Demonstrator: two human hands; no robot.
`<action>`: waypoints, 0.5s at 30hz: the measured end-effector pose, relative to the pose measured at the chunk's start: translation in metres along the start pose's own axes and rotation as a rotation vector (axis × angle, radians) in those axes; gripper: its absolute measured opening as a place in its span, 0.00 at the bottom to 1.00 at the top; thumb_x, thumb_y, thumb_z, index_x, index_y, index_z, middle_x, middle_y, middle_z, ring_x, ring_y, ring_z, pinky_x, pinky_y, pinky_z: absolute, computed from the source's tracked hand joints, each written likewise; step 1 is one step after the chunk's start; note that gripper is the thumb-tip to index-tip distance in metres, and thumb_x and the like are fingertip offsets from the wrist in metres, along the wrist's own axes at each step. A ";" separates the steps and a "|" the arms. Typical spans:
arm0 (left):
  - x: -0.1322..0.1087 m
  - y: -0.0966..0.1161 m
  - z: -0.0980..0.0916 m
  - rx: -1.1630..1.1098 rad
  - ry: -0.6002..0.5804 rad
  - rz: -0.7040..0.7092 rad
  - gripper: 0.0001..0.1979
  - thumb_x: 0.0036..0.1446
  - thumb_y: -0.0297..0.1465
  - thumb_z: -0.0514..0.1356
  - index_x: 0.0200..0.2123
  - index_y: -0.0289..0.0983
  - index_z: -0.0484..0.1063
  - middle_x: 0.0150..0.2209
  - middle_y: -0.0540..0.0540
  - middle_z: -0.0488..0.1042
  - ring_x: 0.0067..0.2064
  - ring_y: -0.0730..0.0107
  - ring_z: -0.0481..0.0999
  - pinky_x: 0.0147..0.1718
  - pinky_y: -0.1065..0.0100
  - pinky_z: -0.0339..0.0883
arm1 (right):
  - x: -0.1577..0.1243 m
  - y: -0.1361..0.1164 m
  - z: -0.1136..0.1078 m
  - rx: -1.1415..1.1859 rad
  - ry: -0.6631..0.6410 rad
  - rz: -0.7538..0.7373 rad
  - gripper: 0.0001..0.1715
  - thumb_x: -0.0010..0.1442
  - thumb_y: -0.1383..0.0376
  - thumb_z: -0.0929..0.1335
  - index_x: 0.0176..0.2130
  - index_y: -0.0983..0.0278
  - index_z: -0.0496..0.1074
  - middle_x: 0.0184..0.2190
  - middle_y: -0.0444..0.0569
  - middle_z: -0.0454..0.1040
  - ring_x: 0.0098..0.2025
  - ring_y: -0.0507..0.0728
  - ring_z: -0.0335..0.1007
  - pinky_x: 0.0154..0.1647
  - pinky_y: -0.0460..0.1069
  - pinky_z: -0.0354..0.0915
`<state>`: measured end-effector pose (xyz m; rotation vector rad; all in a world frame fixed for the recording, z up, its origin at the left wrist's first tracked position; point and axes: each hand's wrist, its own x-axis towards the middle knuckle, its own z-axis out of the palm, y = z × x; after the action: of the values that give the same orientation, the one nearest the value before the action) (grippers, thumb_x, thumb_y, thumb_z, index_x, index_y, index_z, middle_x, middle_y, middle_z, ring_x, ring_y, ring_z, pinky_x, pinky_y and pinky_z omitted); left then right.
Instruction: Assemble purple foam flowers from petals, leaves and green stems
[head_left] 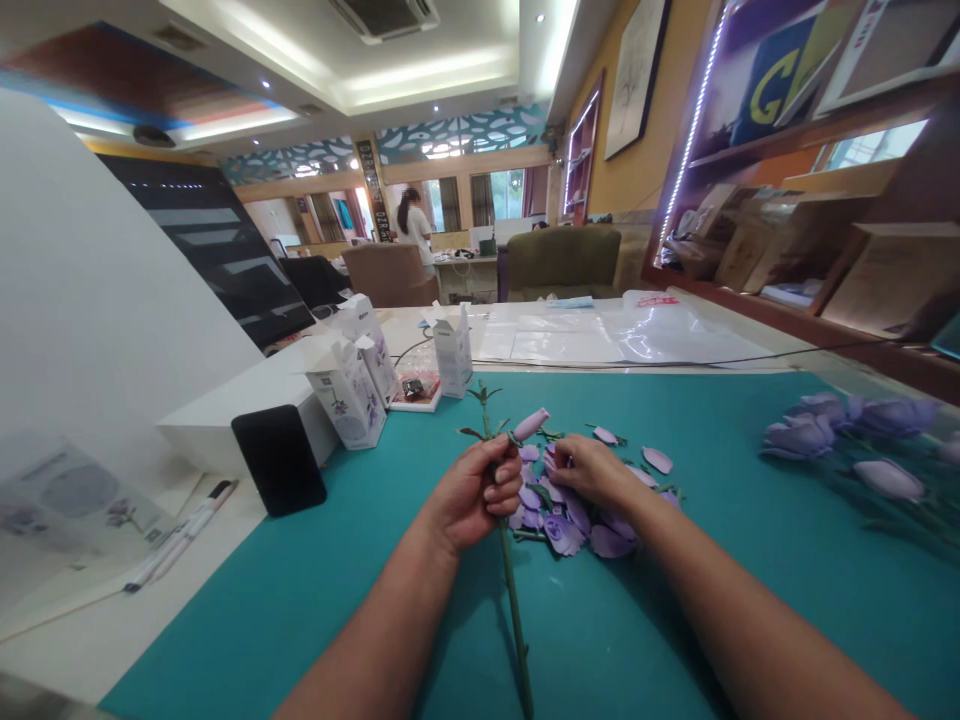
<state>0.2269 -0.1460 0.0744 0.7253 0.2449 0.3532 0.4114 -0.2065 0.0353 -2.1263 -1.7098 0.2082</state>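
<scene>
My left hand is closed around the green stem of an artificial flower, which slants down toward the front of the table. A narrow lilac bud sticks out just above my left fingers, and the leafy stem tip rises behind them. To its right, my right hand dips into a pile of loose purple petals and green pieces. Its thumb and fingertips are pinched together at a pinkish-purple petal, partly hidden by the fingers.
A teal mat covers the table. Finished-looking purple flowers lie at the right. Toward the left stand white boxes, a black phone-like slab and pens. Clear plastic sheets lie behind; a person is farther back.
</scene>
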 end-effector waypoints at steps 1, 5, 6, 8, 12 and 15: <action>0.000 0.000 0.000 -0.002 0.001 0.000 0.14 0.55 0.32 0.60 0.23 0.34 0.60 0.18 0.57 0.57 0.15 0.86 0.49 0.12 0.81 0.43 | 0.000 0.000 0.000 0.004 0.002 0.002 0.03 0.50 0.70 0.67 0.25 0.64 0.68 0.30 0.47 0.70 0.32 0.52 0.63 0.32 0.45 0.54; 0.001 -0.001 -0.001 0.004 0.009 -0.005 0.14 0.55 0.32 0.60 0.23 0.34 0.59 0.18 0.57 0.57 0.15 0.86 0.49 0.12 0.81 0.43 | 0.001 0.000 0.002 0.023 -0.002 0.031 0.05 0.48 0.72 0.66 0.24 0.63 0.66 0.27 0.46 0.70 0.30 0.52 0.62 0.29 0.45 0.52; 0.001 -0.001 -0.002 0.006 0.010 -0.004 0.14 0.55 0.32 0.60 0.23 0.34 0.59 0.18 0.57 0.56 0.14 0.86 0.49 0.13 0.81 0.43 | 0.002 0.000 0.003 0.033 -0.007 0.042 0.05 0.47 0.72 0.66 0.24 0.63 0.66 0.26 0.45 0.69 0.29 0.52 0.62 0.28 0.45 0.52; 0.001 -0.001 -0.003 0.009 0.006 -0.004 0.14 0.55 0.32 0.60 0.23 0.34 0.59 0.18 0.57 0.56 0.14 0.86 0.49 0.13 0.81 0.43 | 0.002 0.002 0.004 0.057 -0.015 0.058 0.06 0.45 0.72 0.67 0.23 0.63 0.65 0.25 0.44 0.69 0.28 0.52 0.62 0.27 0.45 0.51; 0.002 -0.002 -0.005 0.009 0.011 -0.006 0.14 0.55 0.33 0.60 0.24 0.34 0.59 0.18 0.57 0.56 0.15 0.86 0.49 0.13 0.81 0.43 | 0.003 0.008 0.006 0.111 -0.018 0.064 0.10 0.44 0.70 0.69 0.31 0.62 0.66 0.26 0.42 0.70 0.28 0.52 0.63 0.27 0.44 0.52; 0.003 -0.001 -0.006 0.004 0.019 -0.006 0.14 0.55 0.33 0.61 0.24 0.34 0.60 0.18 0.57 0.56 0.14 0.86 0.48 0.12 0.81 0.43 | 0.003 0.010 0.007 0.146 -0.014 0.035 0.18 0.45 0.70 0.69 0.39 0.61 0.66 0.30 0.42 0.71 0.30 0.52 0.64 0.29 0.44 0.55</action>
<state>0.2278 -0.1425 0.0689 0.7251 0.2651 0.3544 0.4189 -0.2035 0.0248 -2.0534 -1.6144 0.3474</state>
